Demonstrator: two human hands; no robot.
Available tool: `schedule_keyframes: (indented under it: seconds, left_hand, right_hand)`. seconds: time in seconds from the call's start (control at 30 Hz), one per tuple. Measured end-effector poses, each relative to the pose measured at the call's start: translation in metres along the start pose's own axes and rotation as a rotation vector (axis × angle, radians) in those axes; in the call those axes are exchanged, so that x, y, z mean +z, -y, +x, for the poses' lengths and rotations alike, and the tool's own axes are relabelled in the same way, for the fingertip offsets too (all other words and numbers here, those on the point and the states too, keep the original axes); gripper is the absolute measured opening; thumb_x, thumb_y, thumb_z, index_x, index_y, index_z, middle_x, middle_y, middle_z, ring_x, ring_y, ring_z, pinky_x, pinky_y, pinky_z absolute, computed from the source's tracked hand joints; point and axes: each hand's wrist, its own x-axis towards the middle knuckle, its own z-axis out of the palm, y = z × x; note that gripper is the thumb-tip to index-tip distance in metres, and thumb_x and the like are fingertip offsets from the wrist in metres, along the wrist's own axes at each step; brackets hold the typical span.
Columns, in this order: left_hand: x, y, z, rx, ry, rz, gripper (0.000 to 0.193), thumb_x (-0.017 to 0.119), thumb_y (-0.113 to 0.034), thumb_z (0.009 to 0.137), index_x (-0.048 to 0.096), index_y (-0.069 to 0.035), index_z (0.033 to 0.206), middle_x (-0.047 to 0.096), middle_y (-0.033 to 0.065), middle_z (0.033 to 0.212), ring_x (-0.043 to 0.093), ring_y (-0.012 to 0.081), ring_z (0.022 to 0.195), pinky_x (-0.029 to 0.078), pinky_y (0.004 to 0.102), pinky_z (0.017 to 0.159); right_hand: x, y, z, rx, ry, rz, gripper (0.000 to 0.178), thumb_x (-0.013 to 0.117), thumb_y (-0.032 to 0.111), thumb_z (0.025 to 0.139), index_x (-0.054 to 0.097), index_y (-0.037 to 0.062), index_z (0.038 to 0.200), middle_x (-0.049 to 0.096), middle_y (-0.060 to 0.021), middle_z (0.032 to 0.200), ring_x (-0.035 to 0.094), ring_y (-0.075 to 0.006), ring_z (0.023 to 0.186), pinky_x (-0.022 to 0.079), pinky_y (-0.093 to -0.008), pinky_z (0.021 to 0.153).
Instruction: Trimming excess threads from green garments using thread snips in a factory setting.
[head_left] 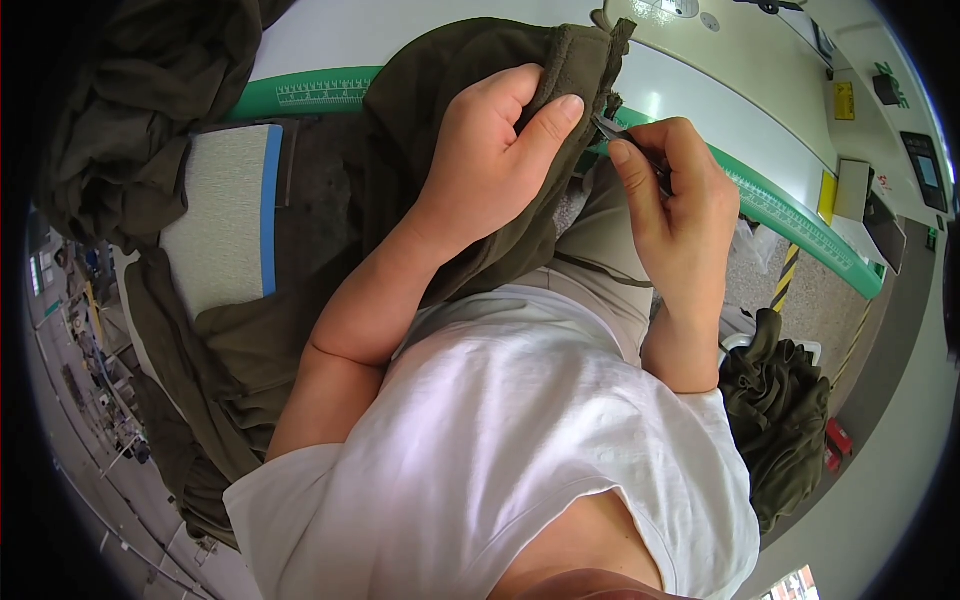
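A dark olive fabric garment point(430, 75) lies over the table's front edge and hangs down toward my lap. My left hand point(490, 160) is closed on it, thumb on top beside a stitched edge band. The band's upper end has a frayed tab of cloth. In my right hand point(685, 185) I grip small thread snips point(606, 127), and their pointed metal tip meets the garment's edge just right of my left thumb. My fingers hide most of the snips' dark handle.
A green ruler strip point(800, 225) runs along the front edge of the white table point(690, 75). More olive cloth is heaped at the left point(150, 90) and in a pile at the lower right point(775, 425). A pale blue-edged board point(220, 215) stands left of my arm.
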Motion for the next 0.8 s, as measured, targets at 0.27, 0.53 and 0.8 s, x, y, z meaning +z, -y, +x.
schedule_keyframes:
  seconds: [0.27,0.53,0.8]
  left_hand:
    - [0.0,-0.002,-0.001,-0.007,0.034,-0.054,0.016,0.054,-0.013,0.093,0.06,0.001,0.089,0.055,-0.0038,0.071,0.044,0.0033,0.063,0.039,0.0219,0.056]
    - [-0.004,-0.002,0.0,-0.219,0.1,-0.416,0.018,0.052,-0.016,0.094,0.061,0.0,0.096,0.055,-0.006,0.076,0.045,0.0009,0.066,0.04,0.0187,0.058]
    - [-0.004,-0.001,0.001,-0.273,0.12,-0.482,0.018,0.053,-0.017,0.094,0.061,-0.001,0.096,0.055,-0.0059,0.075,0.045,0.0003,0.066,0.039,0.0182,0.057]
  right_hand:
    - [-0.002,-0.005,0.003,0.067,0.07,0.189,0.018,0.069,0.014,0.081,0.056,0.0022,0.08,0.059,-0.0083,0.067,0.052,-0.0187,0.049,0.039,-0.0281,0.047]
    - [-0.001,-0.008,0.005,0.125,0.165,0.422,0.015,0.065,0.011,0.087,0.055,0.001,0.082,0.046,0.0049,0.063,0.036,-0.0032,0.057,0.029,-0.0193,0.051]
    - [-0.001,-0.014,0.009,0.18,0.205,0.56,0.018,0.068,0.009,0.083,0.054,-0.0004,0.078,0.054,-0.0011,0.062,0.044,-0.0066,0.057,0.037,-0.0218,0.052]
